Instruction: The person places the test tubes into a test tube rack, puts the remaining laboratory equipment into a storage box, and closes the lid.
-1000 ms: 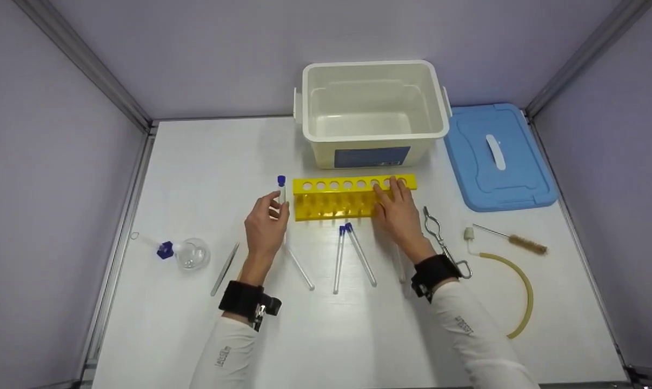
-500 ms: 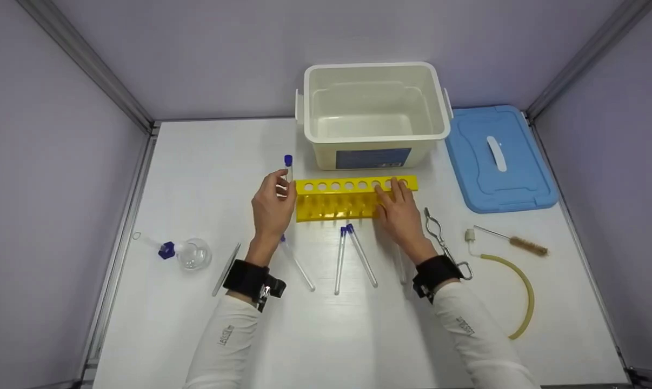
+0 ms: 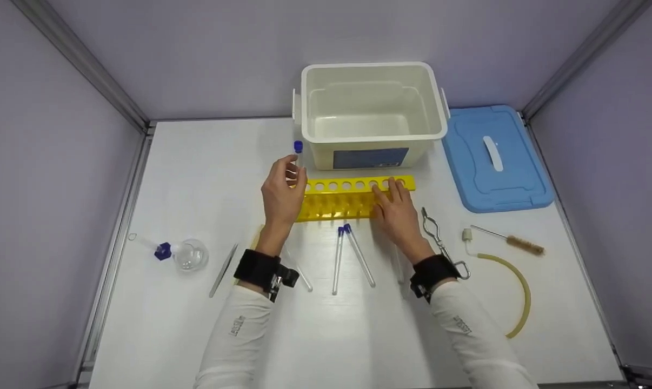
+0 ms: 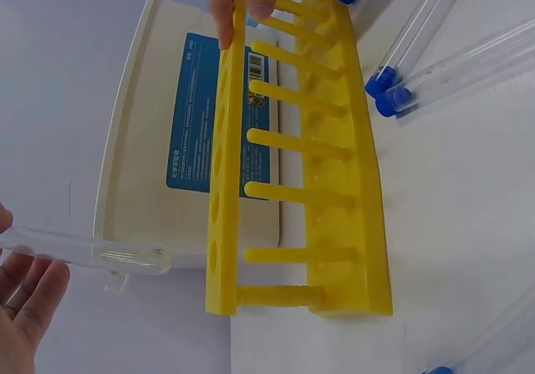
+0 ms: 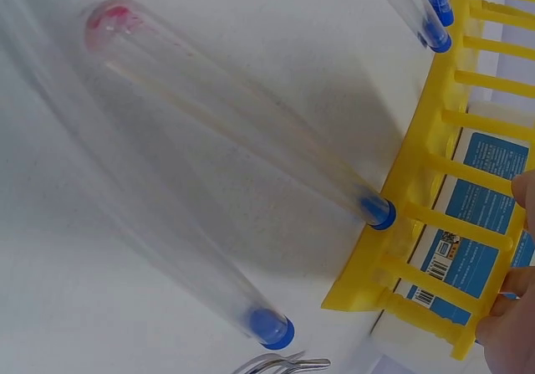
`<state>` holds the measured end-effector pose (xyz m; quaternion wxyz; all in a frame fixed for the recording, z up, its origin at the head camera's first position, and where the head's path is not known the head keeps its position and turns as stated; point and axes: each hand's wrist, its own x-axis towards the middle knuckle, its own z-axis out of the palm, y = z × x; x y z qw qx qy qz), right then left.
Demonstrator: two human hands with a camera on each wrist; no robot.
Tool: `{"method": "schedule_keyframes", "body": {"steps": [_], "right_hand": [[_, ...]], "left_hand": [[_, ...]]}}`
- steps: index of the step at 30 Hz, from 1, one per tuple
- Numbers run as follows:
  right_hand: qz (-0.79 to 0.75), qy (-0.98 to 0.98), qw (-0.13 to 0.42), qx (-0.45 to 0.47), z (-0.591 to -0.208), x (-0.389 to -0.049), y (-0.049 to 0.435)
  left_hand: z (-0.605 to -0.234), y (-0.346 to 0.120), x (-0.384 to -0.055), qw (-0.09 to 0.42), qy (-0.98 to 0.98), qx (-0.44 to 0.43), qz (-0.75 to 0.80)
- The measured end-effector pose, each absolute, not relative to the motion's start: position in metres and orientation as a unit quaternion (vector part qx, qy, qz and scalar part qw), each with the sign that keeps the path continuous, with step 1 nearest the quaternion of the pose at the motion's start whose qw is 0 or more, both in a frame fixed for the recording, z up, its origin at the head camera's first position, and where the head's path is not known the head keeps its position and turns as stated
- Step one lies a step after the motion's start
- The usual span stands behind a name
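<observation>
My left hand [image 3: 283,197] holds a test tube [image 4: 138,257] with a blue cap, above the left end of the yellow test tube rack [image 3: 334,208]. In the left wrist view, the tube's rounded end points toward the holes in the rack's top bar, apart from them. At the rack's right end, my right hand [image 3: 400,219] grips the top bar with fingers and thumb. Several other capped test tubes lie in front of the rack, among them a tube [image 3: 361,256] near the middle. Another tube [image 5: 242,115], partly hidden from the head camera, shows a reddish stain at its rounded end.
Behind the rack stands a white bin [image 3: 374,135], with its blue lid [image 3: 501,183] to the right. Tongs [image 3: 439,237], a brush [image 3: 523,244] and a yellow hose [image 3: 526,292] lie at right. Tweezers [image 3: 223,270] and a round flask [image 3: 191,255] lie at left.
My left hand has lifted the test tube and carried it rightward and away from me, over the rack's left end. The right hand and the rack stay in place.
</observation>
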<state>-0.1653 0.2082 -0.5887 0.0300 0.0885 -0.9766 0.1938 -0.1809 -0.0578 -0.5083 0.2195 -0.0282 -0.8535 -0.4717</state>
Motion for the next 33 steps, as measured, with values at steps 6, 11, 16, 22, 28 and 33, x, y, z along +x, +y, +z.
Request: {"method": "schedule_keyframes", "body": {"steps": [6, 11, 16, 22, 28, 33], "right_hand": [[0.185, -0.978, 0.037, 0.092, -0.589, -0.164, 0.208], [0.187, -0.976, 0.051, 0.095, -0.589, -0.164, 0.208], [0.195, -0.974, 0.048, 0.101, -0.589, -0.163, 0.207], [0.187, -0.974, 0.064, 0.109, -0.591, -0.163, 0.209], [0.185, -0.974, 0.069, 0.108, -0.591, -0.163, 0.210], [0.188, -0.974, 0.068, 0.107, -0.590, -0.161, 0.208]], "left_hand": [[-0.509, -0.057, -0.184, 0.214, -0.851, -0.023, -0.479], [-0.513, -0.058, -0.189, 0.205, -0.850, -0.026, -0.485], [-0.520, -0.058, -0.193, 0.204, -0.851, -0.028, -0.483], [-0.524, -0.058, -0.195, 0.192, -0.861, -0.030, -0.470], [-0.524, -0.057, -0.195, 0.175, -0.860, -0.018, -0.478], [-0.525, -0.057, -0.195, 0.164, -0.863, -0.019, -0.477]]}}
